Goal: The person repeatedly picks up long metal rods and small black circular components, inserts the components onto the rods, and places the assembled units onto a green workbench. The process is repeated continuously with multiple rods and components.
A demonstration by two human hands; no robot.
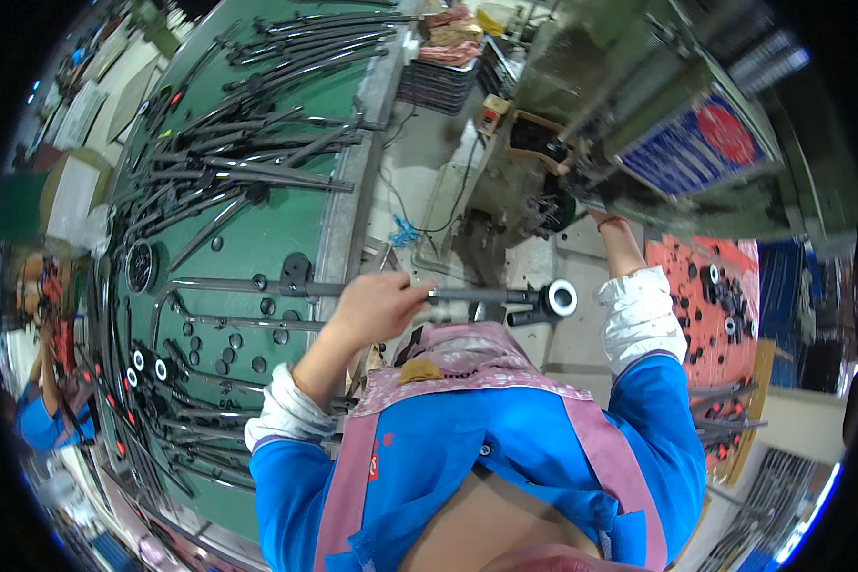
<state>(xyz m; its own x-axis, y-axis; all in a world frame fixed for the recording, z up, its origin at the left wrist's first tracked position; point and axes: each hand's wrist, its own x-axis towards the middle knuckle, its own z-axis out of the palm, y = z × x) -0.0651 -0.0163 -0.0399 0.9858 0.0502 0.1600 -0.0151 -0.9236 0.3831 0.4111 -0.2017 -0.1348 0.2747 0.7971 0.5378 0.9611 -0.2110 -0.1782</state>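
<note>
My left hand [379, 307] is closed round a long black metal tube [486, 296], held level in front of my apron. The tube's right end carries a black fitting with a white ring [562, 297]. To the left of the hand, a round black fitting [296, 271] shows at the tube, over the green table. My right arm reaches up to the green machine [601, 172]; of my right hand [608, 221] only the wrist side shows, and the machine's parts hide its fingers. A dark box of small black parts [536, 139] sits beside that spot.
Many black tubes [248, 162] lie heaped on the green table [286, 224], with scattered round caps [227, 355] and a round bowl [141, 265] of small parts. At right, a red surface [677, 276] bears black fittings. Another person in blue [43, 419] stands far left.
</note>
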